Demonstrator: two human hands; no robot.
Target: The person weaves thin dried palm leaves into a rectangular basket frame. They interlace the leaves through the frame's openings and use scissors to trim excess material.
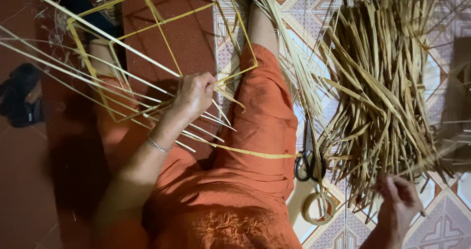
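My left hand (194,96) grips a bundle of thin pale bamboo sticks (73,72) together with a corner of a box-shaped frame of yellow bamboo strips (162,21), held above my legs in orange trousers (255,131). A thin bracelet circles that wrist. My right hand (400,202) reaches at the lower right into the near end of a big pile of flat tan bamboo splints (382,82) on the tiled floor, fingers pinching among the splint tips. A long yellow strip (255,153) trails across my thigh.
Black-handled scissors (309,163) and a roll of tape (319,209) lie on the patterned tiles (441,224) between my leg and the splint pile. A dark sandal (19,97) sits on the red floor at the left. A loose sheaf of fine fibres (289,48) runs beside my leg.
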